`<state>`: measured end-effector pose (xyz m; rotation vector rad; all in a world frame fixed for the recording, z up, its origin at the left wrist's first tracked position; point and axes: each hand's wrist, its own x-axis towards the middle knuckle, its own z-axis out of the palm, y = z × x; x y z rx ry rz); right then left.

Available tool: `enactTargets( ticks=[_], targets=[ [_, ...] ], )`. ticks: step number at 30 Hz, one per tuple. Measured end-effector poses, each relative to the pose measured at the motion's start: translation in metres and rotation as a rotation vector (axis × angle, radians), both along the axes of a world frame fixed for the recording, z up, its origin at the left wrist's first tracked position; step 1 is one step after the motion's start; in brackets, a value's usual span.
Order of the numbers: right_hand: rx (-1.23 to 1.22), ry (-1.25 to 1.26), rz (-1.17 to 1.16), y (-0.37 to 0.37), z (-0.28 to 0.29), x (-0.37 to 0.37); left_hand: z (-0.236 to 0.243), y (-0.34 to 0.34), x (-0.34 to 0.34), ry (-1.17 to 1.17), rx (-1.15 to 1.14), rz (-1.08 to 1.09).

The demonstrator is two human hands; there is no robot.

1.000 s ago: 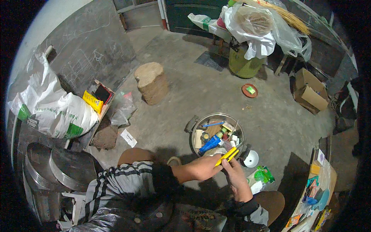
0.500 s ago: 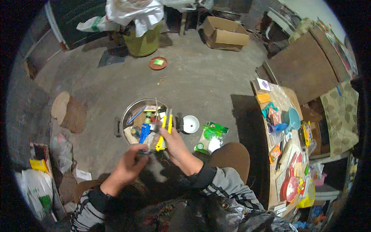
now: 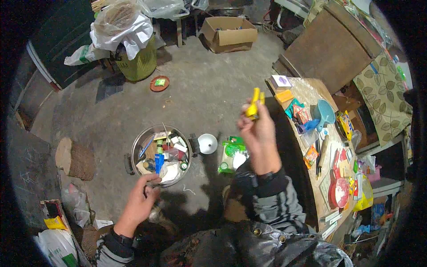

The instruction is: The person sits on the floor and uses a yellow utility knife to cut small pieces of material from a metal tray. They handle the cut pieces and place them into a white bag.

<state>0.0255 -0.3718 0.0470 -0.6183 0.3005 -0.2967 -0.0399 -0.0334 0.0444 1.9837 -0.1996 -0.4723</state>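
Note:
My right hand is raised to the right of the pot, toward the table. Its fingers are closed round a bright yellow object with two upright prongs; its exact kind is unclear. My left hand is at the pot's near rim, fingers partly bent and apart, with nothing visible in it. The steel pot stands on the floor with dark side handles. Inside it lie a blue packet, a blue pen-like stick, a crumpled clear bag and several small bottles and boxes.
Beside the pot are a white bowl and a green-white packet. A cluttered wooden table runs along the right. A log stump stands left; a green basket, brown saucer and cardboard box are farther off.
My right hand has carried the yellow object from over the pot up and right toward the table. My left hand has moved slightly down and left. The whole view has shifted.

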Motion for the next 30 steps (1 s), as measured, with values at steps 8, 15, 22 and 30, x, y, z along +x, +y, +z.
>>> enactTargets(
  ticks=[8,15,22,30],
  targets=[
    [-0.503,0.243,-0.521,-0.198,-0.014,-0.104,0.015,0.006,0.017,0.120,-0.216,-0.010],
    [-1.138,1.103,-0.838,-0.335,-0.083,-0.262,0.033,0.014,0.044,-0.027,-0.239,0.054],
    [-0.968,1.135,-0.524,-0.358,-0.160,-0.365,0.020,0.011,0.046,0.060,-0.222,0.038],
    [-1.352,1.271,-0.632,-0.354,-0.188,-0.365,0.014,0.013,0.046,0.065,-0.198,0.040]
  ],
)
